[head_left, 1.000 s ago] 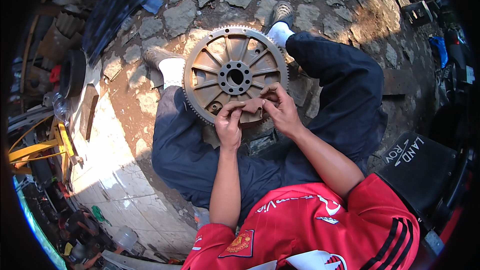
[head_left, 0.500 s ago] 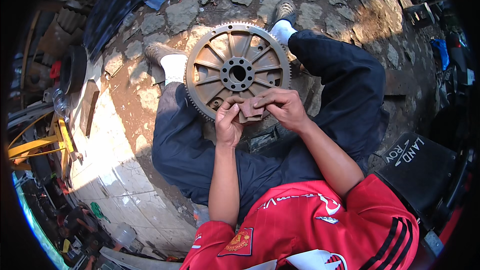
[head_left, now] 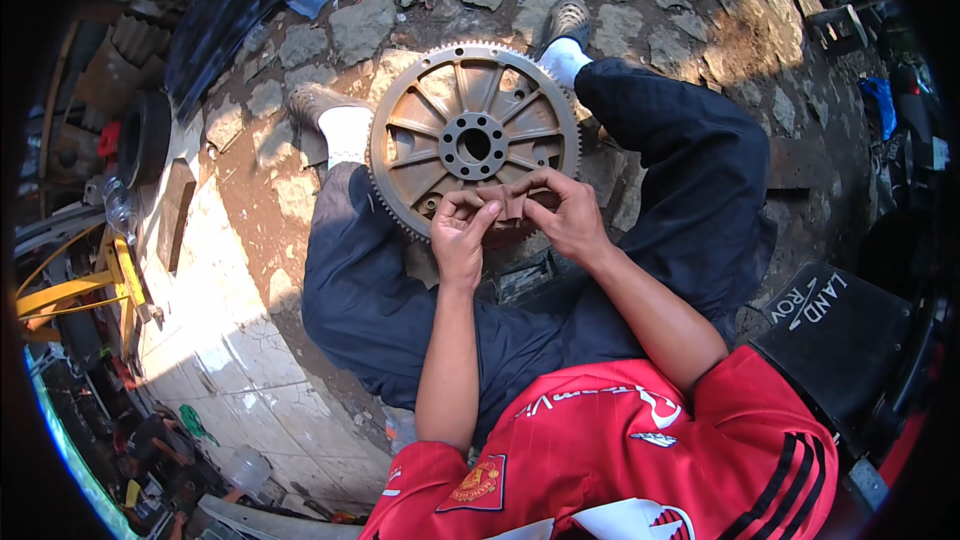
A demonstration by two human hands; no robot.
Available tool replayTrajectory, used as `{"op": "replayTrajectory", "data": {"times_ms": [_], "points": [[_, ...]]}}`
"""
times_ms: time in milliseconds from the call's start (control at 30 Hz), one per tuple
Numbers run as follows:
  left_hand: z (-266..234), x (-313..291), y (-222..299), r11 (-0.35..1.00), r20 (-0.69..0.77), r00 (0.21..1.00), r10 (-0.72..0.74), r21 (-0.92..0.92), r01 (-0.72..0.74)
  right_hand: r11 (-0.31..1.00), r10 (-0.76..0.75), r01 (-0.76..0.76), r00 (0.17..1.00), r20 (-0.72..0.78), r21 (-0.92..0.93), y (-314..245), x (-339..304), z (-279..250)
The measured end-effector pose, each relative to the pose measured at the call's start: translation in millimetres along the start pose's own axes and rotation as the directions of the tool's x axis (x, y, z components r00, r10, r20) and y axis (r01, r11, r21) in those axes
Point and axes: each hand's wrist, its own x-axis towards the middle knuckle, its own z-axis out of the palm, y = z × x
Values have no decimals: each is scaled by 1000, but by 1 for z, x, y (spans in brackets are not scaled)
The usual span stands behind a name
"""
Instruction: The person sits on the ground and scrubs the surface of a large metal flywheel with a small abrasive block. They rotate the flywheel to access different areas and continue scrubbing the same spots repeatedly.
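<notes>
Between my legs stands a large toothed metal flywheel (head_left: 430,105), its spokes and bolt-holed hub facing up toward me. In front of its near rim, both hands pinch a small folded piece of reddish-brown sandpaper (head_left: 512,206). My left hand (head_left: 463,232) grips one side with the thumb on top, closed. My right hand (head_left: 566,212) is closed on the other side, fingers and thumb bent around the edge. The fingers partly cover the sandpaper, and both hands hide a bit of the flywheel's lower rim.
Uneven stone paving (head_left: 365,30) lies around the flywheel, with pale tiles (head_left: 240,370) to the left. A yellow metal stand (head_left: 75,292) and a tire (head_left: 146,138) are at the left. On the right sits a black panel (head_left: 840,350). A blue corrugated sheet (head_left: 240,15) lies far left.
The sandpaper was spread flatter and showed more of its face; now it is folded smaller between my fingers. My right fingers have shifted and curled over it. The flywheel is still.
</notes>
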Motion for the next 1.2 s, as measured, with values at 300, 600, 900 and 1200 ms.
{"op": "replayTrajectory", "data": {"times_ms": [300,600,900,1200], "points": [[4,-1,12,959,20,958,-284,17,284,950,-49,51,999,-13,308,14,-3,5],[-1,0,12,970,35,969,-243,-1,243,979,-176,174,984,-15,-107,8,2,-2],[14,-5,8,978,-81,997,-21,207,37,934,209,-191,977,-29,303,2,-3,5],[58,-28,-2,393,167,892,421,852,-345,998,35,-46,977,-211,-48,21,-11,8]]}}
